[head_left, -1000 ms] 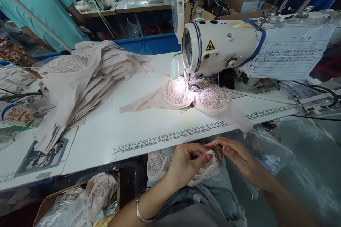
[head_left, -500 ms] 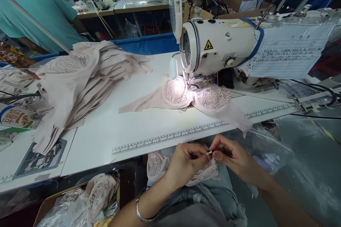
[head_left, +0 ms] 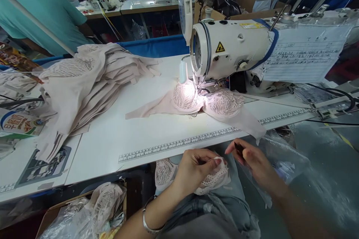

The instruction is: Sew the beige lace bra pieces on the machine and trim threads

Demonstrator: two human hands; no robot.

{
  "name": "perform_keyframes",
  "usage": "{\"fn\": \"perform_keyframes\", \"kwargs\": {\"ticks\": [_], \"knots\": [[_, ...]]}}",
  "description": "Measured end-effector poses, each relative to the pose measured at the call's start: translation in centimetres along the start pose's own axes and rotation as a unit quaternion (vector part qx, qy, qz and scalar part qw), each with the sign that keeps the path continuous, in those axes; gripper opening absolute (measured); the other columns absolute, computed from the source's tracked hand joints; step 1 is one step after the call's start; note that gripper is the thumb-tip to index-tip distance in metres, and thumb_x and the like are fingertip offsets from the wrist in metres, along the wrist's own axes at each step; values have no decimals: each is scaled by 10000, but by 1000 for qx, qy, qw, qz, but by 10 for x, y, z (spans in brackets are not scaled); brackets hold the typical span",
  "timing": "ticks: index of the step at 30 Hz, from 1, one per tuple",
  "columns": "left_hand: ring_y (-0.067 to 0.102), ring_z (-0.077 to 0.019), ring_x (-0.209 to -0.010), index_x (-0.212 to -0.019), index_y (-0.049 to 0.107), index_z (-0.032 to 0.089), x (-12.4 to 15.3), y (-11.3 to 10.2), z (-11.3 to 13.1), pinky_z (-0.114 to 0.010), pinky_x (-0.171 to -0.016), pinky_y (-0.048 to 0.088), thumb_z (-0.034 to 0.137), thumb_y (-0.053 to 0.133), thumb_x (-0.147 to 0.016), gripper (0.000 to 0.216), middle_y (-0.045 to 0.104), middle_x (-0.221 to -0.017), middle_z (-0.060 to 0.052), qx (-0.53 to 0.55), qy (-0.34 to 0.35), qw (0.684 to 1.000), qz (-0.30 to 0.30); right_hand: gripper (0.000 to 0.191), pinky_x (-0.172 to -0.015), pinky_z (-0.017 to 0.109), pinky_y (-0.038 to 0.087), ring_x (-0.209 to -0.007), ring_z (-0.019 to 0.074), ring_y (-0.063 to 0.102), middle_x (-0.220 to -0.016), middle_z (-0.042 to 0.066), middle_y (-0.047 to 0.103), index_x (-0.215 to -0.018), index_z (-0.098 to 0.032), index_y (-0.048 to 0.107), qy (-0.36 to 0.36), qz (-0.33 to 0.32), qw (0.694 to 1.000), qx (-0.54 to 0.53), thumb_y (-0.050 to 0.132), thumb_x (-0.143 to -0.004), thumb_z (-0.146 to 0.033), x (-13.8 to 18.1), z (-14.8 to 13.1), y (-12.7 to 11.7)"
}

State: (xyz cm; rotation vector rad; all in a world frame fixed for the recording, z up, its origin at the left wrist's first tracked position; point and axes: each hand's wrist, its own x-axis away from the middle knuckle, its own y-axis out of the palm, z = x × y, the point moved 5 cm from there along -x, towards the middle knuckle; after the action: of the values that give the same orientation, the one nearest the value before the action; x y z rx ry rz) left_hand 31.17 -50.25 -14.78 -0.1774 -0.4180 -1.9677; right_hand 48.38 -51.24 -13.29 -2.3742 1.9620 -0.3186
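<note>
While pinching the edge of a bra [head_left: 217, 181] between thumb and fingers of the left hand [head_left: 200, 168], rests it on the lap [head_left: 238, 203] at five o'clock in the view, presumably for support and to turn one lace cup upward. Holds the right hand [head_left: 249, 158] at four o'clock, fingers half curled, just beside the cup but not touching, perhaps to leave the pinched edge in sight; cannot tell whether gripping something dark. Has a second bra [head_left: 224, 104] at the dial's centre on the surface [head_left: 106, 129], upper edge beneath the machine [head_left: 232, 46] at one to two o'clock, likely for steadying under the head. Has a pile [head_left: 81, 89] at nine o'clock, seemingly for easy reach, and a box [head_left: 53, 211] between seven and eight, below the surface, perhaps for saving room above.
</note>
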Motion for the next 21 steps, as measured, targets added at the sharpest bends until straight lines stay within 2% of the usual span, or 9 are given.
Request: {"fn": "perform_keyframes", "kwargs": {"ticks": [2,5,11,18,21], "knots": [[577,-120,-588,-774,800,130,0,0,1,-223,-585,481,510,801,-751,381,699,-641,-62,9,2,1000,6,559,-489,265,283,-515,102,324,-626,-41,414,-794,-213,612,7,-10,1000,21,486,-902,-747,0,-1,1],[553,-106,-563,-761,787,133,0,0,2,-214,-570,458,519,827,-714,391,673,-599,-37,22,8,1000,17,437,-517,261,318,-550,108,365,-668,-29,462,-753,-219,565,13,-14,999,44,540,-941,-613,-1,-3,5],[431,-74,-468,-741,740,132,1,1,1,-199,-447,311,541,806,-717,414,598,-536,0,0,1,1000,30,350,-578,257,366,-643,130,461,-732,-12,512,-768,-220,566,-27,-26,997,63,513,-978,-495,-1,-5,9],[396,-64,-466,-805,635,158,0,2,1,-182,-463,305,510,823,-690,415,567,-524,40,7,-18,999,37,316,-539,243,353,-599,112,452,-724,-22,517,-822,-213,613,-41,-25,996,75,494,-989,-454,-4,-6,10],[350,-57,-461,-831,584,179,-1,5,-2,-174,-462,271,454,820,-714,381,521,-498,74,-1,-2,999,38,323,-517,236,342,-566,102,424,-684,-36,492,-800,-209,601,-40,-29,996,73,542,-961,-484,-6,-8,15]]}}
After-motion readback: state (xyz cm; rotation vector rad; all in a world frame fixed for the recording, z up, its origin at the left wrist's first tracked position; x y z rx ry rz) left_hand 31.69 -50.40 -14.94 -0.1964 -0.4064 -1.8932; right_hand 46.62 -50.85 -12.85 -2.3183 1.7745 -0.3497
